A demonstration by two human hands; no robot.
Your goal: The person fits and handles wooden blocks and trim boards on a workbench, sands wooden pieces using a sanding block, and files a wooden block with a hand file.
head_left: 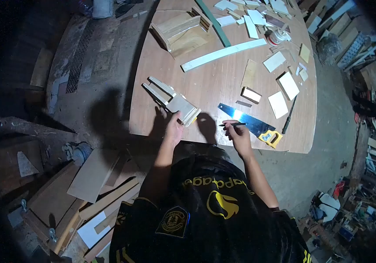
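My left hand (174,129) is closed on the near edge of a small wooden assembly (180,106), a flat box-like body with two long parallel strips sticking out to the far left. It is held above the table's near edge. A bit of yellow shows at its right end; I cannot make out what it is. My right hand (239,136) pinches a black pen (232,125), its tip pointing left. Just beyond and right of that hand lies a handsaw (246,119) with a yellow handle, flat on the table.
On the wooden table (214,85) lie a wooden tray-like frame (183,33), a long pale strip (223,55), a green strip (214,24), several small boards, a white tub (277,37) and a dark thin tool (289,115). Boards (109,199) lean at lower left.
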